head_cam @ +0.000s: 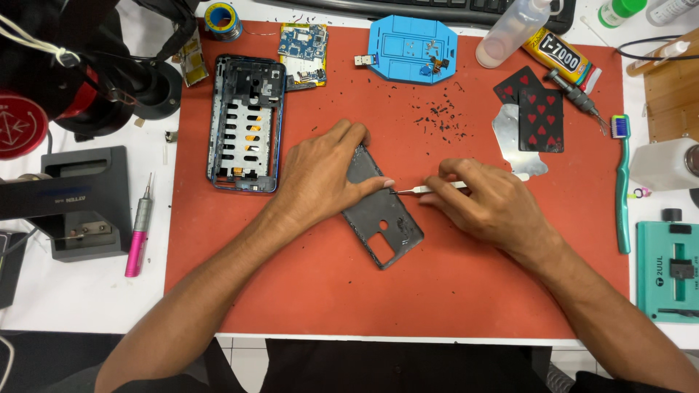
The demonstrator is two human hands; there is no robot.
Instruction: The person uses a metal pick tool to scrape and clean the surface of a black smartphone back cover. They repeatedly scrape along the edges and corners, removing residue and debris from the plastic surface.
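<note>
A grey back cover (382, 211) — scuffed, cutout at 6 o'clock — is pressed flat by the left hand (320, 175), fingers spread; tweezers (429, 188) are pinched by the right hand (488, 204).

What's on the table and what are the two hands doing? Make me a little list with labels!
Surface: red work mat
Left hand: presses flat on a dark grey phone back cover, holding it down
Right hand: grips white tweezers, tip touching the cover's edge
Beside the left hand: phone frame, inside facing up
Far edge: circuit board, blue tray with tiny parts
Right side: playing cards, glue tube, green toothbrush
Off the mat, left: pink screwdriver
</note>
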